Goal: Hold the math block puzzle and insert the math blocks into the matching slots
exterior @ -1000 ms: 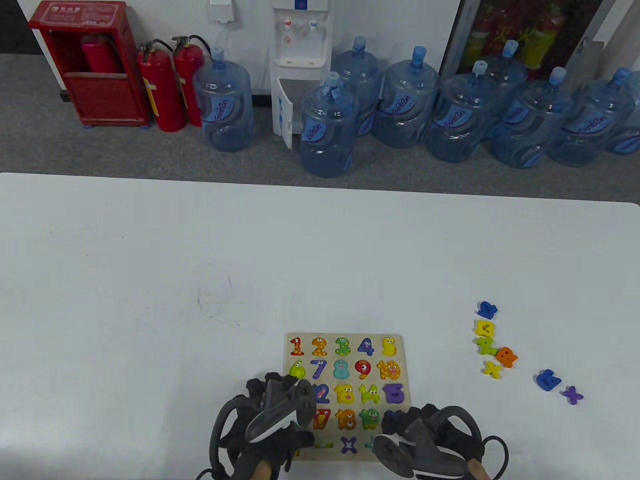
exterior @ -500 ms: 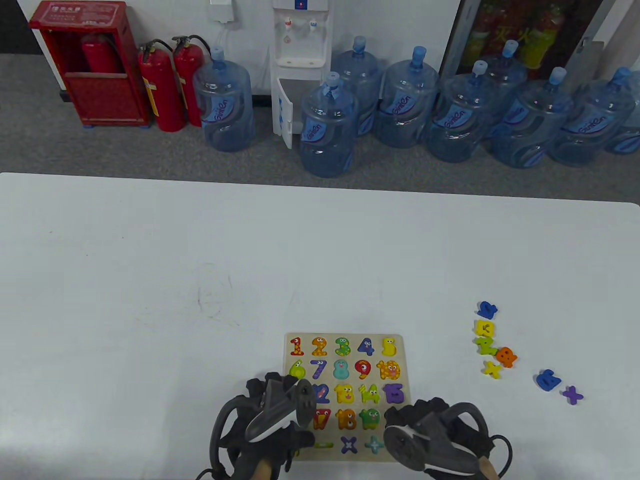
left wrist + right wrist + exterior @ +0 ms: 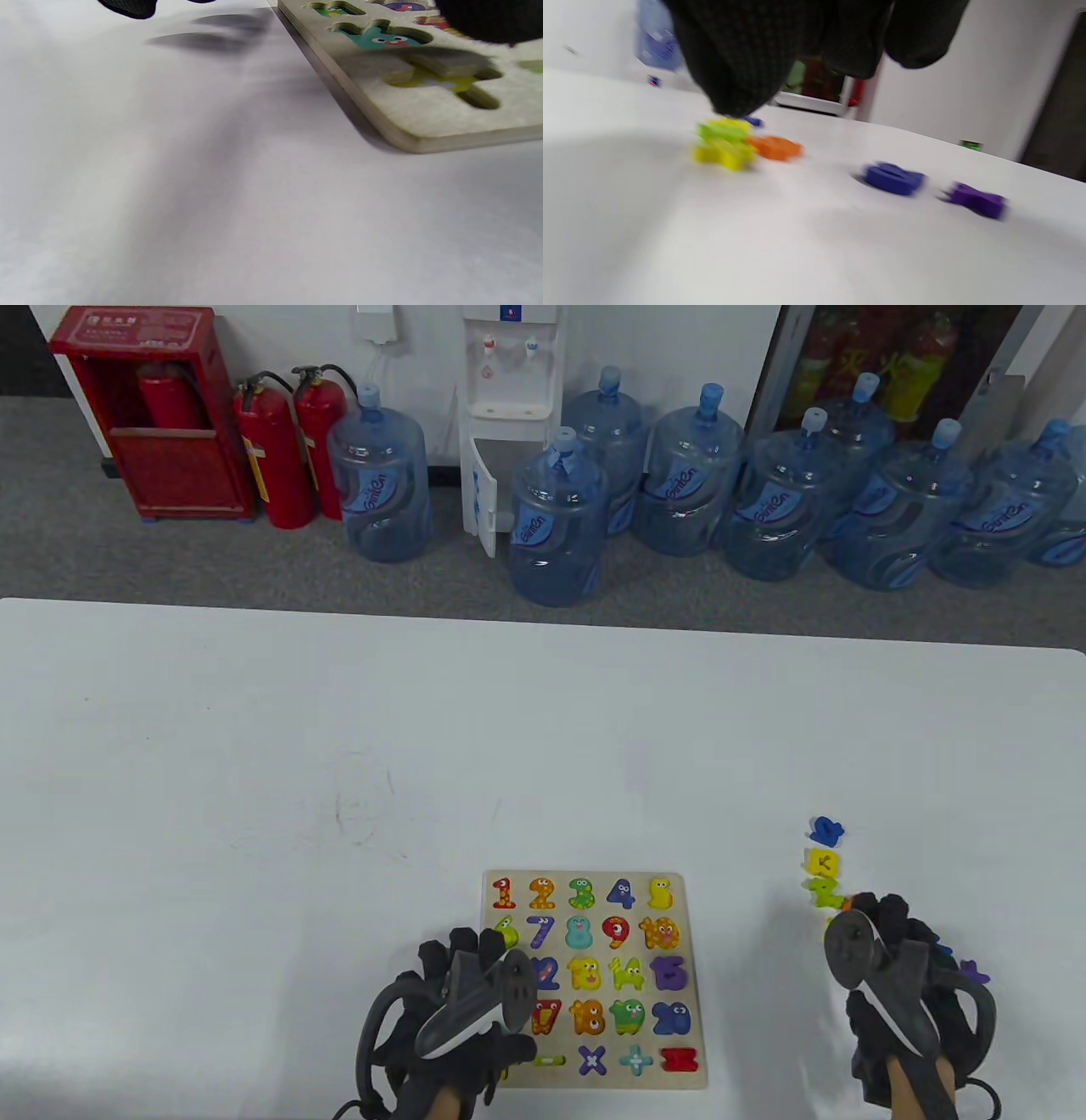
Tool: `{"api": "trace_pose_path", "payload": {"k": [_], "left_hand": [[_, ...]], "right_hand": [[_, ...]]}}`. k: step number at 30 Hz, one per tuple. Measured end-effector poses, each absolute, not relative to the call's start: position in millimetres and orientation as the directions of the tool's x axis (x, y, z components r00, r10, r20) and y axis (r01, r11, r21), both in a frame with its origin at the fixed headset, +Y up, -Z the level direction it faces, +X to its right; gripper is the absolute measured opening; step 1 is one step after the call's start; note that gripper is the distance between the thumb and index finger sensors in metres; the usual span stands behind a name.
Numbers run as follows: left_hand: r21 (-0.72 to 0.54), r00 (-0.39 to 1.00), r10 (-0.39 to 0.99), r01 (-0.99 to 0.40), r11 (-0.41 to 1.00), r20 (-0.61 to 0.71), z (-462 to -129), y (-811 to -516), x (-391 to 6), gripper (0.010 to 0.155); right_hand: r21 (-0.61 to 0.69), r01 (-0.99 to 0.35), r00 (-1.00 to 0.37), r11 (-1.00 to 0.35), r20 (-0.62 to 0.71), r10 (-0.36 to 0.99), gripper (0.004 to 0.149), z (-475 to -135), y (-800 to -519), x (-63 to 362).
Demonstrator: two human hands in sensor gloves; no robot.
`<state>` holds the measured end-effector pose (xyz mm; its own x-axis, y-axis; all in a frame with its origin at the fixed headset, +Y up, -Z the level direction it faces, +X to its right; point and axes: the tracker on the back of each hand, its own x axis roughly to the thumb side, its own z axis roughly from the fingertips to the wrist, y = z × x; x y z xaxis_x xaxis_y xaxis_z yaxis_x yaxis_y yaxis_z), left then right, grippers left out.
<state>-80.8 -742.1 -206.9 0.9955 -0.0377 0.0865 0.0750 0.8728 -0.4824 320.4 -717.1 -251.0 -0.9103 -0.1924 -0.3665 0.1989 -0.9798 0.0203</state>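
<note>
A: Our wooden number puzzle board (image 3: pixel 594 976) lies flat at the near edge of the white table (image 3: pixel 254 780), most slots showing painted numbers, and our left hand (image 3: pixel 458 1018) rests on its near-left corner, fingers spread over the edge

B: So we're steadying it while we fetch the next piece, we judge. Our right hand (image 3: pixel 899 976) hovers over the loose blocks well to the board's right: blue block (image 3: pixel 893 178), purple cross block (image 3: pixel 975 200), orange block (image 3: pixel 775 148), yellow-green blocks (image 3: pixel 723 142)

A: Is it gripping one?

B: We can't tell; the wrist view is blurred, the fingers (image 3: pixel 738 63) hang above the pile, nothing visibly pinched

A: Then next we need to pinch one block and match its shape to an empty slot (image 3: pixel 441 76)
</note>
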Motion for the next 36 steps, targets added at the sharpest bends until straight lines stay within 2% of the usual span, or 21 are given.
{"api": "trace_pose_path", "payload": {"k": [3,7,12,15,21,29,32,36], "left_hand": [[-0.487,0.995,-0.039,0.077,0.870,0.088,-207,-743,-81,0.107],[-0.503,0.997,-0.013,0.050,0.863,0.077,-208,-745,-83,0.107],[-0.510,0.998,-0.002,0.033,0.860,0.060,-209,-745,-86,0.107],[-0.507,0.998,0.000,0.030,0.862,0.059,-208,-745,-85,0.107],[-0.508,0.998,-0.003,0.037,0.860,0.066,-208,-745,-85,0.106],[-0.498,0.998,0.002,0.031,0.867,0.066,-207,-745,-85,0.106],[-0.501,0.998,-0.003,0.038,0.865,0.070,-207,-745,-84,0.106],[-0.496,0.997,0.002,0.034,0.868,0.072,-207,-745,-84,0.107]], "right_hand": [[0.085,0.175,-0.866,-0.981,-0.460,-0.194,0.078,-257,-727,340],[0.178,0.160,-0.842,-0.971,-0.489,-0.228,0.076,-266,-737,366],[0.274,-0.027,-0.849,-0.961,-0.514,-0.123,0.070,-270,-754,389],[0.193,0.066,-0.845,-0.979,-0.511,-0.158,0.062,-269,-747,383],[0.181,0.144,-0.868,-0.973,-0.450,-0.212,0.061,-267,-744,368],[0.098,0.039,-0.947,-0.994,-0.315,-0.068,0.065,-262,-741,345],[0.116,0.087,-0.960,-0.989,-0.255,-0.114,0.066,-261,-741,330],[0.119,0.158,-0.980,-0.980,-0.106,-0.171,0.067,-257,-740,294]]}}
